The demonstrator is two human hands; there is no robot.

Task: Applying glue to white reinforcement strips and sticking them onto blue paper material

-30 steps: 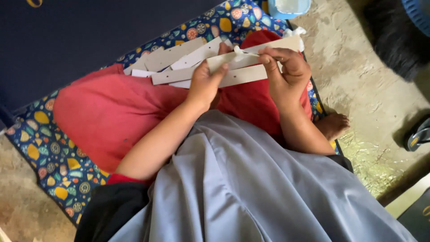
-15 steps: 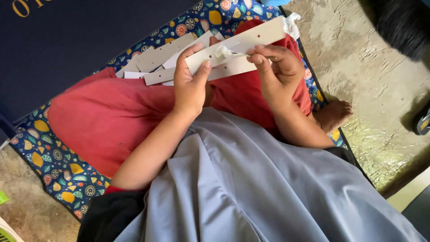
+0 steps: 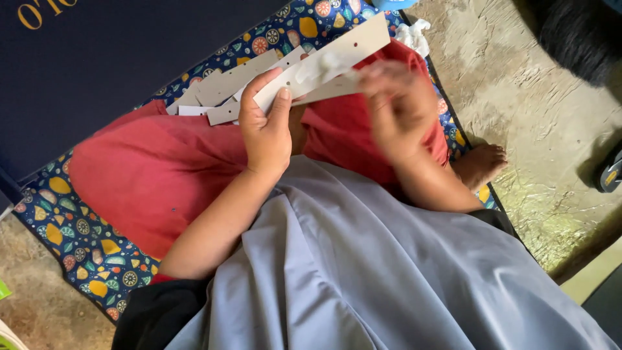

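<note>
My left hand (image 3: 267,126) grips the lower end of a long grey cardboard strip (image 3: 343,52) with small punched holes, holding it up over my lap. My right hand (image 3: 396,107) is blurred by motion just right of the strip's middle; its fingers sit near a small whitish wad (image 3: 317,65) on the strip. Whether that hand pinches anything cannot be made out. Several more grey strips (image 3: 227,84) lie on the patterned mat behind my red-clad legs (image 3: 162,175).
A blue mat with a fruit pattern (image 3: 71,227) lies under me on rough concrete floor (image 3: 538,129). A dark blue board (image 3: 97,65) stands at the upper left. My bare foot (image 3: 483,162) rests at the right; a sandal (image 3: 609,172) lies at the far right. White crumpled scrap (image 3: 414,35) sits near the mat's edge.
The strip has tilted up, its far end rising toward the top of view. My right hand slid down off the strip's end and is now moving fast beside its middle.
</note>
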